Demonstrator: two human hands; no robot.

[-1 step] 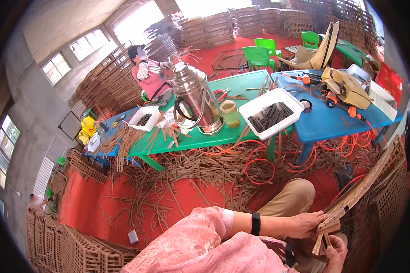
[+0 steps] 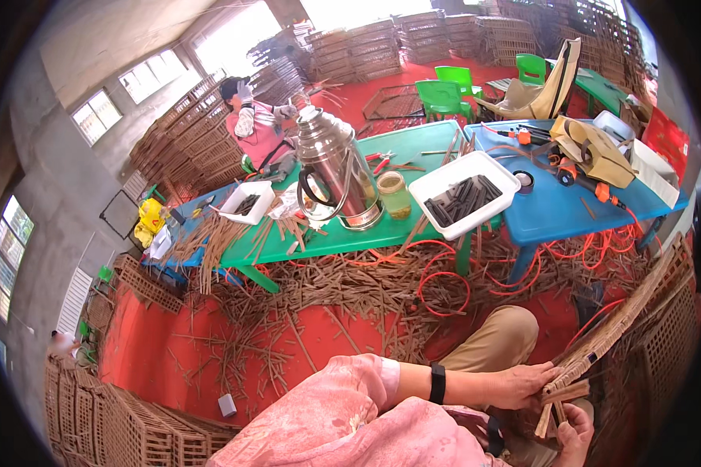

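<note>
Both hands gripping lattice panel (image 2: 631,319) corner, left hand (image 2: 522,385) above, right hand (image 2: 576,436) beneath

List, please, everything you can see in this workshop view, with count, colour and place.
Metal flask: one, silver, on the green table.
Glass jar: one, amber, right of the flask.
White tray: one, holding dark sticks, at the table's right end.
Small white tray: one, left of the flask.
Blue table: one, carrying tools and a tan bag.
Orange cable: looped on the red floor.
Wooden strips: many, brown, scattered under the tables.
Green chairs: two, behind the tables.
Co-worker: one, pink top, far side.
Lattice panel: one, brown, lower right.
Left hand: on the panel's edge.
Right hand: grip on a strip bundle.
</note>
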